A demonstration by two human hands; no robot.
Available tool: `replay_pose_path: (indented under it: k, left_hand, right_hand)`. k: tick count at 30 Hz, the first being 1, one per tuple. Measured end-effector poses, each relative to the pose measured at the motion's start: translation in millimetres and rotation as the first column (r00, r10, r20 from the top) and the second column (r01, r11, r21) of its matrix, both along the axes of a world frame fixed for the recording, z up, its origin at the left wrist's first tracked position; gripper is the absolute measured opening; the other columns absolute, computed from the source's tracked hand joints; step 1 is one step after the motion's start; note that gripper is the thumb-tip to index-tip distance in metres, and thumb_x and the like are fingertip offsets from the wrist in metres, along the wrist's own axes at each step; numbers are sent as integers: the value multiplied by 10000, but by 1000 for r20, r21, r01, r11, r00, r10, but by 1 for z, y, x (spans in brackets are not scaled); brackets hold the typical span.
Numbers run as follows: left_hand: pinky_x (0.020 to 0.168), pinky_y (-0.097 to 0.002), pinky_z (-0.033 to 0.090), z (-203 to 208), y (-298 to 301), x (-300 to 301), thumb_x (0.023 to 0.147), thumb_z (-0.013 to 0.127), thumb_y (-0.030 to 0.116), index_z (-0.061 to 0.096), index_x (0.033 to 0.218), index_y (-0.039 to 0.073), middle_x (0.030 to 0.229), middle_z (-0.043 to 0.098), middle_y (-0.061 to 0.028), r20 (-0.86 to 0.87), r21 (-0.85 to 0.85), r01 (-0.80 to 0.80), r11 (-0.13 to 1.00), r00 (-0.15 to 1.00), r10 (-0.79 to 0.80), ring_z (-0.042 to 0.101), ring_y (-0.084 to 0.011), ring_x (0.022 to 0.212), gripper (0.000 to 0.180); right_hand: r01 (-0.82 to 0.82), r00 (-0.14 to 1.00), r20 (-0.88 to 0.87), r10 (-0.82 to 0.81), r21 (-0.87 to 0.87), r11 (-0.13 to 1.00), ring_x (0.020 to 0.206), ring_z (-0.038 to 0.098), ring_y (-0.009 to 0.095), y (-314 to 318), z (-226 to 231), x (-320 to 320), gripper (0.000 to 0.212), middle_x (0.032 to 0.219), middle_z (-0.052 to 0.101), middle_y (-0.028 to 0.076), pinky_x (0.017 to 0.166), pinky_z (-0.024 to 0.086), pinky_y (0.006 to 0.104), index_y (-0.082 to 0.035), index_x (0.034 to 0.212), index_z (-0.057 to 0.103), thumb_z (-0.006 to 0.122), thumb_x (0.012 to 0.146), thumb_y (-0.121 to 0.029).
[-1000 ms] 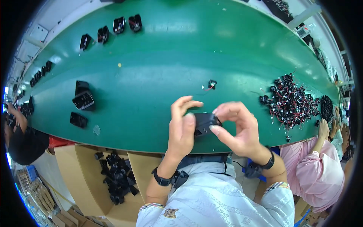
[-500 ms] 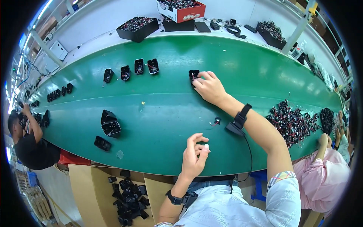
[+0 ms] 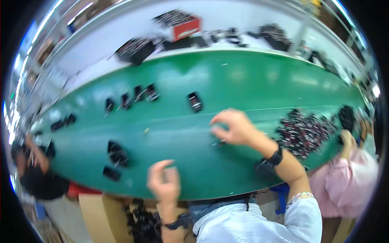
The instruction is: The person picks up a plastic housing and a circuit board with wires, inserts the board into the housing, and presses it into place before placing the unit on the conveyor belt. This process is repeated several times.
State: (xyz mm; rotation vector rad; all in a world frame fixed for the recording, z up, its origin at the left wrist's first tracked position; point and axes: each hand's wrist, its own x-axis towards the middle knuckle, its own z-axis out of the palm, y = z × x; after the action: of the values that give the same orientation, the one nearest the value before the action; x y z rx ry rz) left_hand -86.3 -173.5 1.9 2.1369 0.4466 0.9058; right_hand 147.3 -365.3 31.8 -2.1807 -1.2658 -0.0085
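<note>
My right hand [image 3: 236, 127] is over the middle of the green table, palm down, thumb and forefinger apart with nothing visible between them. Just beside its thumb lies a small wired part [image 3: 219, 143], blurred and partly covered by the hand. Farther off, a small black plastic housing [image 3: 195, 102] stands alone with something light inside it. My left hand [image 3: 164, 182] hovers above the table's near edge, fingers loosely bent and apart, holding nothing. To its left are two black housings resting together [image 3: 117, 154] and another single black housing [image 3: 111, 173].
Several black housings [image 3: 126, 101] form a row at far left. A heap of small wired parts [image 3: 306, 133] lies at right, near a person in pink [image 3: 344, 182]. Another person [image 3: 38, 174] works at far left. Filled boxes [image 3: 135, 50] line the back shelf; a cardboard box [image 3: 97, 214] stands below.
My right hand has left the lone housing and come back toward me, to the small wired part. My left hand has shifted left. The whole view has tilted and blurred.
</note>
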Motion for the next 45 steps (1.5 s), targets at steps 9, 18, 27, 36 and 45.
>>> replay_pose_path:
  k: [9,18,27,36,45]
  left_hand:
    - [1062,-532,412,3,155,-47,823,777,482,528,1351,26,1348,504,-250,-155,736,-137,664,920,361,489,-445,1246,741]
    - [943,-511,472,-2,112,-31,814,760,240,564,1236,27,1220,520,-225,-53,539,-306,785,917,395,544,-416,1086,512]
    - [875,-465,530,-17,34,-47,831,780,198,618,1149,-10,1135,617,-211,70,510,-339,791,933,354,626,-376,988,413]
    - [1088,-401,409,-31,-14,-24,746,563,-74,508,1366,-13,1269,582,-211,-230,-2,147,989,963,-143,570,-332,1190,626]
    - [790,-405,491,-36,-82,-4,664,893,174,541,1290,5,973,595,-130,-158,0,130,992,979,-128,585,-321,883,738]
  right_hand:
    - [-122,935,-306,178,192,974,1018,621,351,-16,-73,-45,149,1055,608,122,820,525,447,-75,952,670,723,816,-102]
    - [87,961,-274,25,388,918,833,651,320,-20,-89,-40,77,913,651,106,736,528,442,-74,834,638,634,772,-29]
    - [166,918,-395,28,448,878,800,659,309,-19,-82,-43,60,817,678,92,722,529,434,-72,822,674,709,801,-115]
    - [141,927,-375,28,416,898,761,681,330,-22,-63,-44,156,868,714,157,687,544,393,-36,874,729,755,807,-175]
    - [202,753,-648,120,400,894,853,703,176,-37,-34,-116,107,963,721,123,802,589,298,40,915,694,742,824,70]
